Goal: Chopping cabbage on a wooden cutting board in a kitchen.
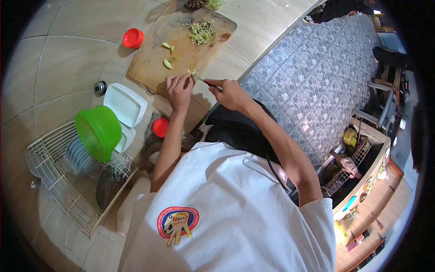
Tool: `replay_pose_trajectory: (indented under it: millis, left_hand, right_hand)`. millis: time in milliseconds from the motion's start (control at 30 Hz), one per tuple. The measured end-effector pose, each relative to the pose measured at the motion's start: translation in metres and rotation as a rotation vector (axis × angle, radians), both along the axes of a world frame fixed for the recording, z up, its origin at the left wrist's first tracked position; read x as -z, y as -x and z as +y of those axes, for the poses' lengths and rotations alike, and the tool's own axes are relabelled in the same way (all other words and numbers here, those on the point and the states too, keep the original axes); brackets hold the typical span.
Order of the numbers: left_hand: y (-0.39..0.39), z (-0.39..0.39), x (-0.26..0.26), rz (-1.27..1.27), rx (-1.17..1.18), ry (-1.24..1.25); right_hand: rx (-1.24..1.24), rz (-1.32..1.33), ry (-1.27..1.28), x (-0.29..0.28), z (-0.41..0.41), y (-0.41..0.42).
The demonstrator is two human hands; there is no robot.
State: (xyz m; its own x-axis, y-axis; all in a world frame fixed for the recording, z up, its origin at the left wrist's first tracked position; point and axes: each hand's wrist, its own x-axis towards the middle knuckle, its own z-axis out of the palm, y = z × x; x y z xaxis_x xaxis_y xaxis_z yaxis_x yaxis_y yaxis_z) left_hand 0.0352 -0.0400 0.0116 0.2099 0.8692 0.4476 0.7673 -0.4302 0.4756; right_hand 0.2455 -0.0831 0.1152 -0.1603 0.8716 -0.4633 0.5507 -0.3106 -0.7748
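Near the close edge of a wooden cutting board, my right hand grips a small knife, its blade pointing left. My left hand rests at the board's edge with its fingertips bent beside the blade; whether a piece lies under them is hidden. Small pale chopped bits lie at the knife's tip. A few pale green wedges are farther up the board. Beyond them sits a heap of finely chopped green pieces.
Left of the board stands a red bowl; another red container is by my left forearm. White trays, a green basin and a wire dish rack occupy the left side. The counter edge runs along the right.
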Motion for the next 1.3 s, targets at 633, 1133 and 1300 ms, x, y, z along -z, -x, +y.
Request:
replay_pose_trajectory:
  millis: [633, 1133, 1300]
  left_hand:
    - [0.003, 0.002, 0.005, 0.009, 0.007, -0.022]
    - [0.004, -0.001, 0.004, 0.028, 0.003, -0.035]
    - [0.004, -0.001, 0.005, 0.027, 0.011, -0.044]
  right_hand:
    - [-0.002, 0.026, -0.039, 0.017, 0.006, 0.006]
    - [0.013, 0.085, 0.045, 0.009, 0.006, -0.002]
    - [-0.010, 0.048, 0.009, 0.021, 0.007, 0.003]
